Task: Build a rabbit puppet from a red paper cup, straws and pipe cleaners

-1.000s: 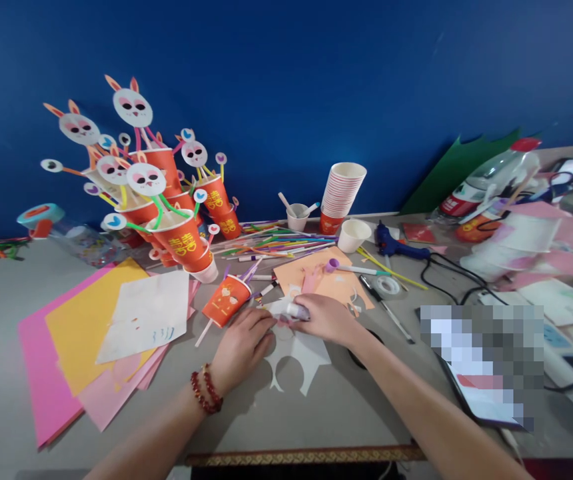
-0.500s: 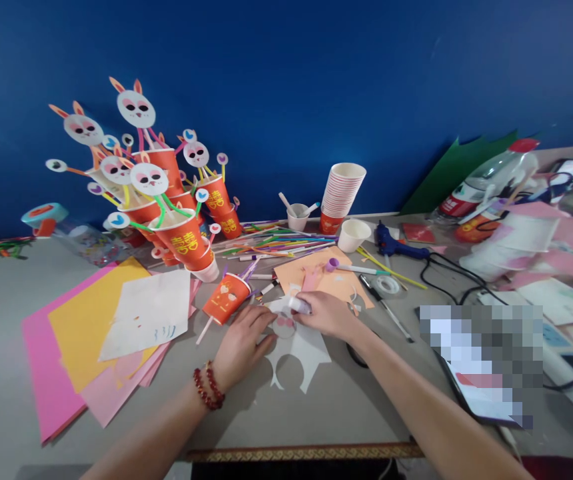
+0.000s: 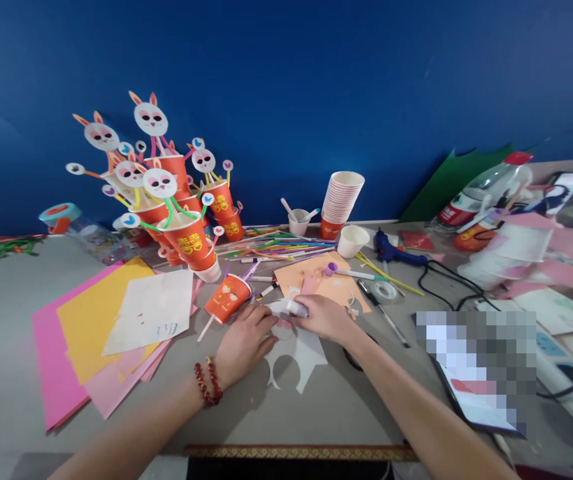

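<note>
My right hand (image 3: 329,319) is closed around a white glue stick (image 3: 296,309), its end against a small white paper disc (image 3: 281,331) with two pink patches. My left hand (image 3: 247,337), with a red bead bracelet on the wrist, holds the disc at its left side with thumb and fingertips. Beneath the disc and the right hand lies a white paper sheet (image 3: 311,353) with round holes cut from it. Just beyond my left hand, an orange paper cup (image 3: 227,299) with purple straws lies tilted on its side. The purple glue cap (image 3: 331,269) rests on orange paper (image 3: 291,270).
Finished rabbit-faced cups (image 3: 189,241) stand at the back left, above coloured paper sheets (image 3: 74,340). Behind my hands are loose straws (image 3: 266,247) and a cup stack (image 3: 342,200). A blue glue gun (image 3: 399,253), pen (image 3: 386,315) and phone (image 3: 481,393) lie to the right.
The view has shifted slightly. Both hands stay at the disc, and the glue stick has moved a little over it.
</note>
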The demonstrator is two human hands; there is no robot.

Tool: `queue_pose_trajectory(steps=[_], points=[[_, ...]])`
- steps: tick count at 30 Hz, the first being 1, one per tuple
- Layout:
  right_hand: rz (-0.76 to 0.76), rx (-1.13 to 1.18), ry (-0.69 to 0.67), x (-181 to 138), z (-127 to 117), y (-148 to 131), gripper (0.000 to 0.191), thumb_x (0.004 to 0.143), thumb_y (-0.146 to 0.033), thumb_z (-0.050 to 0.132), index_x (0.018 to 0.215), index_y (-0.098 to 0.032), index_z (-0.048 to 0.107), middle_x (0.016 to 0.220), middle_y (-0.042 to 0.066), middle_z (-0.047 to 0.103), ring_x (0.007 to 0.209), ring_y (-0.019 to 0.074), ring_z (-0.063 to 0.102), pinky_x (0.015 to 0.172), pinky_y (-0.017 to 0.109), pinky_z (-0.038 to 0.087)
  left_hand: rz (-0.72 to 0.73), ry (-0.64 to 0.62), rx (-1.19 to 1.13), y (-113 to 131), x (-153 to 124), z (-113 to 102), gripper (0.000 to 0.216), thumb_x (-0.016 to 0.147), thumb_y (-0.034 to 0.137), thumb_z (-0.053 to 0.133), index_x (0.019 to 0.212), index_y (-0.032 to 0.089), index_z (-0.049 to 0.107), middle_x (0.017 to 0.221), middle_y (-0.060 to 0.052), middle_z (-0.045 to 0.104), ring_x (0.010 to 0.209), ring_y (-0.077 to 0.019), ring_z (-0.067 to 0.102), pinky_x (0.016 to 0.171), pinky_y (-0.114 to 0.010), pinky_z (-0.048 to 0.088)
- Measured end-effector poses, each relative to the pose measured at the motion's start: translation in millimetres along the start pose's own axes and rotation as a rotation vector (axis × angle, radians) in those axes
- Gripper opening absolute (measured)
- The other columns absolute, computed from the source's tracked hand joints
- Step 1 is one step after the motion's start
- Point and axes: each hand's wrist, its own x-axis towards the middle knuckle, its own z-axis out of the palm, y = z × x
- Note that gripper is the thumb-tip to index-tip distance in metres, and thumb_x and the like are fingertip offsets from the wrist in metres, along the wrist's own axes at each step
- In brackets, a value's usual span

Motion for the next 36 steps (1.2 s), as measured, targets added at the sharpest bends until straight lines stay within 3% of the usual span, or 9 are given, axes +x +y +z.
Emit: queue_pose_trajectory(steps=[7, 13, 25, 31, 36], points=[[0.007, 0.044, 0.035, -2, -1, -1, 0.012, 0.080, -0.030, 0.067, 0.087, -0.021, 0.067, 0.085, 0.004, 0.072, 0.080, 0.0209, 0.064, 0.059, 0.023, 0.030, 0.016, 0.013, 0.024, 1, 2, 1, 0.021, 0.089, 0.019, 0.060, 0.110, 0.021, 0.062, 0.111, -0.008, 0.062, 0.105, -0.0251, 0.057, 0.094, -0.043, 0.051], [0.046, 0.105, 0.115, 0, -3, -1, 0.010, 0.084, -0.026, 0.059, 0.087, -0.018, 0.065, 0.084, 0.005, 0.072, 0.080, 0.0208, 0.066, 0.062, 0.023, 0.036, -0.023, 0.031, -0.016, 1, -1, 2, 0.032, 0.089, 0.020, 0.062, 0.120, 0.017, 0.057, 0.119, -0.010, 0.061, 0.113, -0.0265, 0.055, 0.100, -0.043, 0.049], [0.041, 0.137, 0.133, 2, -5, -1, 0.010, 0.081, -0.027, 0.062, 0.084, -0.019, 0.068, 0.080, 0.004, 0.072, 0.076, 0.0222, 0.065, 0.062, 0.025, 0.037, -0.048, -0.065, 0.008, 6, 8, -7, 0.026, 0.086, 0.021, 0.065, 0.112, 0.020, 0.062, 0.111, -0.009, 0.060, 0.106, -0.0269, 0.056, 0.096, -0.044, 0.049], [0.025, 0.188, 0.184, -1, -14, -1, 0.028, 0.087, -0.043, 0.060, 0.100, -0.020, 0.067, 0.091, 0.005, 0.073, 0.079, 0.0227, 0.068, 0.067, 0.027, 0.044, -0.056, -0.024, 0.000, 4, 7, 1, 0.025, 0.087, 0.023, 0.064, 0.112, 0.019, 0.060, 0.113, -0.010, 0.060, 0.107, -0.0277, 0.055, 0.095, -0.044, 0.049], [0.000, 0.363, 0.157, -12, -25, -7, 0.037, 0.089, -0.054, 0.056, 0.105, -0.022, 0.065, 0.073, -0.001, 0.070, 0.053, 0.0164, 0.062, 0.057, 0.027, 0.045, -0.028, -0.018, 0.090, 14, 5, -2, 0.028, 0.086, 0.029, 0.067, 0.110, 0.017, 0.059, 0.111, -0.010, 0.063, 0.103, -0.0292, 0.057, 0.091, -0.046, 0.050]])
